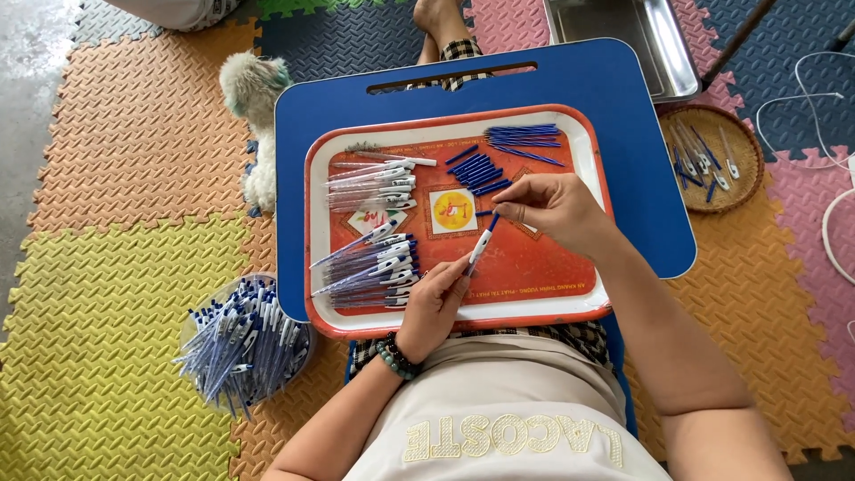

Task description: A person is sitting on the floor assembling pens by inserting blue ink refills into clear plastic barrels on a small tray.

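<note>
My left hand point(435, 303) holds the lower end of a white and blue pen point(481, 245) over an orange tray point(534, 267). My right hand point(552, 209) pinches the pen's upper blue tip. On the tray's left lie several clear and white pen barrels point(370, 183) and a row of assembled pens point(374, 267). Short blue pen parts point(478, 171) and thin blue refills point(524, 138) lie at the tray's top.
The tray rests on a blue lap table point(641, 134). A clear bowl of finished pens point(240, 343) sits at left on foam mats. A wicker basket with pen parts point(712, 158), a metal tray point(663, 53), a small white dog point(254, 98) and white cables point(833, 205) lie around.
</note>
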